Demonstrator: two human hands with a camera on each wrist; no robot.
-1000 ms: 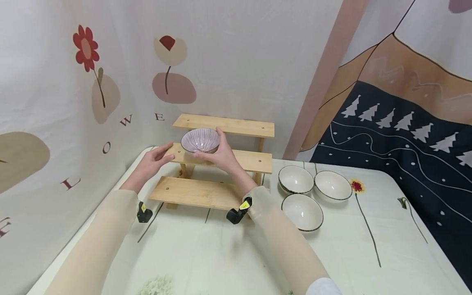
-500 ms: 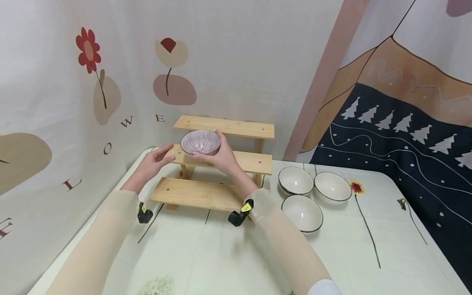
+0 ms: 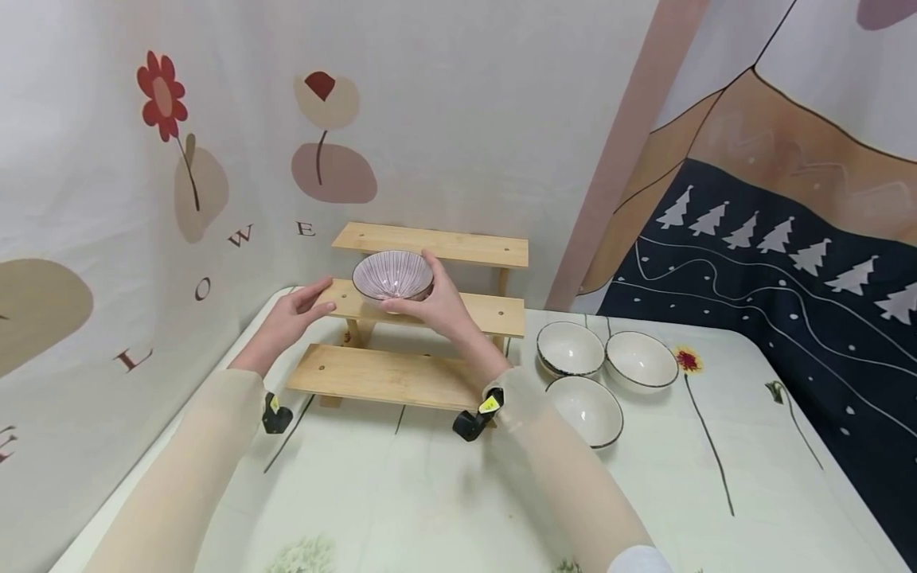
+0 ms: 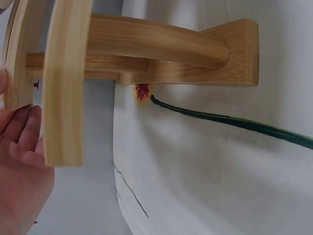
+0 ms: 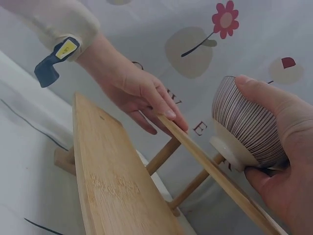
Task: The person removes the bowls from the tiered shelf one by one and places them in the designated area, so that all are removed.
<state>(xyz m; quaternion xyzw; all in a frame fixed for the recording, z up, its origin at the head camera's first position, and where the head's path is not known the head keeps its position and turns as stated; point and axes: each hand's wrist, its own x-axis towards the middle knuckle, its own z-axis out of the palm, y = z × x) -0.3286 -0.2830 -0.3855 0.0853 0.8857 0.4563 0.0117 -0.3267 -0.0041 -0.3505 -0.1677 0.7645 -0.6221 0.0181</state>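
My right hand (image 3: 442,304) grips a small bowl (image 3: 392,274) with thin purple-grey stripes, thumb low near its foot and fingers at the rim. The bowl is over the middle step of a three-tier wooden stand (image 3: 494,313). In the right wrist view the bowl's pale foot (image 5: 227,152) is close to the board; whether they touch, I cannot tell. My left hand (image 3: 288,320) holds the left end of that middle board between thumb and fingers. From the left wrist, the hand (image 4: 24,164) is partly cut off at the frame's edge.
White bowls with dark rims stand on the table right of the stand: one at back left (image 3: 571,348), one at back right (image 3: 641,360), one in front (image 3: 589,410). A printed fabric wall (image 3: 458,119) rises directly behind the stand.
My right hand and the striped bowl have shifted slightly to the right along the middle step. The left hand has stayed at the board's end.
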